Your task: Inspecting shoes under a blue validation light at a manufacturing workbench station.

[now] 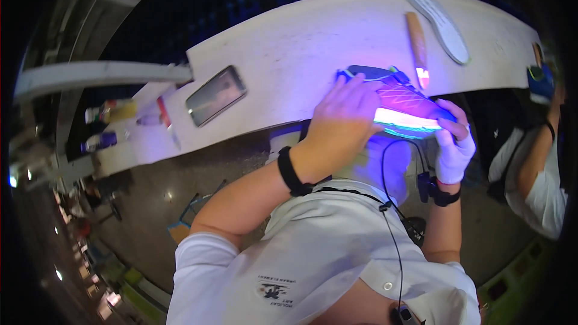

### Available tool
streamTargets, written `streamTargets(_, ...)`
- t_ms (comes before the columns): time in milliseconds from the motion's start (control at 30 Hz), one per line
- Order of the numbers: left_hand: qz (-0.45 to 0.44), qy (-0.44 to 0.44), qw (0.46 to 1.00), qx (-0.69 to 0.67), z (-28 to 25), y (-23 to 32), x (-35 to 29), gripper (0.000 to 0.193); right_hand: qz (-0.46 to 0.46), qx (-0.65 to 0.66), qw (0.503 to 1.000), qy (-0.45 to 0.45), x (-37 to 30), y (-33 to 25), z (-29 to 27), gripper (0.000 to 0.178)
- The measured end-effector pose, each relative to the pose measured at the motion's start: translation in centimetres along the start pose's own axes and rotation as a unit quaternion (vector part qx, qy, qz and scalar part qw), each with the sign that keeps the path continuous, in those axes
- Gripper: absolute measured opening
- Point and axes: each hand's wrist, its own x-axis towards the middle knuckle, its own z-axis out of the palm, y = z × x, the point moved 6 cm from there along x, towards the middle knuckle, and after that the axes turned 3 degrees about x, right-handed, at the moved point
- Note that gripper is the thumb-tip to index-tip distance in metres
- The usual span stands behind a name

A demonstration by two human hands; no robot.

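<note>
Both my hands hold a sneaker [409,99] just off the near edge of the table, in violet light. Its upper looks dark and purple, and its sole glows white and cyan. My left hand [349,108] is closed over the heel and collar end. With my right hand [456,144], which has a white covering on part of it, I grip the toe end, fingers curled round it. Beyond the shoe lies a tool with a wooden handle [415,36], its near end brightly lit. Next to it rests a loose white shoe sole [439,21].
A phone [217,96] lies on the white table [289,42], left of my hands. Small bottles [117,110] and a red-ended tool [164,112] sit at the left end. A cable hangs down my front. At the right, a co-worker's arm [539,144] reaches toward a blue shoe [542,84].
</note>
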Motion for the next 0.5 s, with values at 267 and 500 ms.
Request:
streamTargets(267, -0.125, -0.063, 0.942, -0.305, -2.5, -7.9, -4.0, 0.077, 0.099, -0.068, 0.992, -0.034, 4.5, 3.9, 0.3, 0.061)
streamTargets(500, 0.0, 0.124, 0.968, -0.219, -13.5, -4.6, 0.6, 0.085, 0.179, 0.328, 0.919, -0.126, 6.7, 2.4, 11.2, 0.087)
